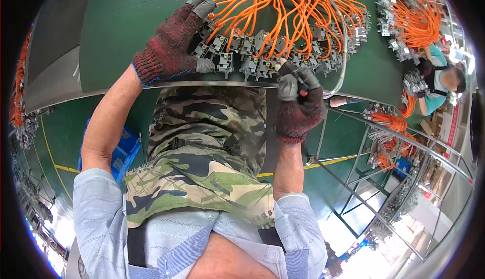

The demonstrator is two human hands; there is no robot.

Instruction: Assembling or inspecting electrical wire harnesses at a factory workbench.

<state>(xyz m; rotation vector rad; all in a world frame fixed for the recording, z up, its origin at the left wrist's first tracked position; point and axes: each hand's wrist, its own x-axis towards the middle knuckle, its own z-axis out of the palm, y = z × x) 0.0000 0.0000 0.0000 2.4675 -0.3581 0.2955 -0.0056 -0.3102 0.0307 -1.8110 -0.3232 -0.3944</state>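
Observation:
My left hand (177,41), in a dark red glove with grey fingertips, spreads its thumb and fingers around the left end of a row of grey connector blocks (225,63). Its fingers reach the outermost blocks; what lies under the palm is hidden. My right hand (301,102), gloved alike, is closed around a black air blow gun (292,73) with a metal tip and a small red part. That tip points up and left at the front blocks. Orange cables (275,11) run from the blocks into a bundle at the far side.
A pale hose (345,36) loops along the right of the blocks. More orange-cable bundles (417,24) lie on the green table (131,11). A co-worker (444,79) stands at the right. Metal rack tubes (384,127) are right of me; a blue crate (124,150) sits below left.

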